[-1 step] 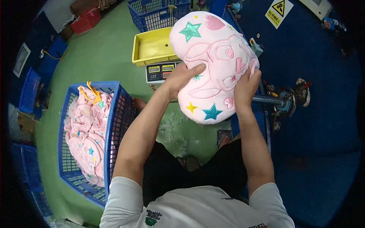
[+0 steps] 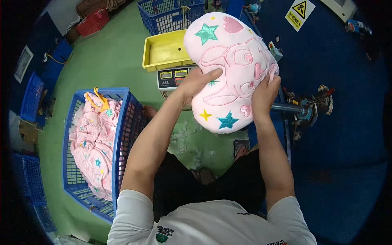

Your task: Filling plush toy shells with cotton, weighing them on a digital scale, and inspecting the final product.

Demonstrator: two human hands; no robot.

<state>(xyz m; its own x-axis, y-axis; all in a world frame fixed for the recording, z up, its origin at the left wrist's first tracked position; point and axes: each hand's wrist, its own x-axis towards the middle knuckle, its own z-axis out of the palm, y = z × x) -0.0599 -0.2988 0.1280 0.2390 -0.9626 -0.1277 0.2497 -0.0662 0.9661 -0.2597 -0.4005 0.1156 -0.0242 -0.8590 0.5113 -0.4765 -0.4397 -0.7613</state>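
A plump pale-pink cushion (image 2: 232, 75) is held up in front of me between both hands. It carries an embroidered long-eared animal face lying sideways, with shiny green, teal and yellow stars and pink hearts. My left hand (image 2: 198, 83) grips its left edge, thumb on the front and fingers hidden behind. On the opposite edge, my right hand (image 2: 266, 94) pinches gathered fabric beside the face. A metal pipe (image 2: 288, 107) passes just behind my right wrist; whether it touches the cushion is hidden.
A blue crate (image 2: 121, 143) full of limp pink covers (image 2: 92, 134) stands at left. Beyond the cushion are a yellow tray (image 2: 163, 51) on a scale (image 2: 169, 78) and another blue crate (image 2: 171, 18). A blue machine panel (image 2: 335, 143) fills the right. White fluff (image 2: 190, 141) litters the green floor.
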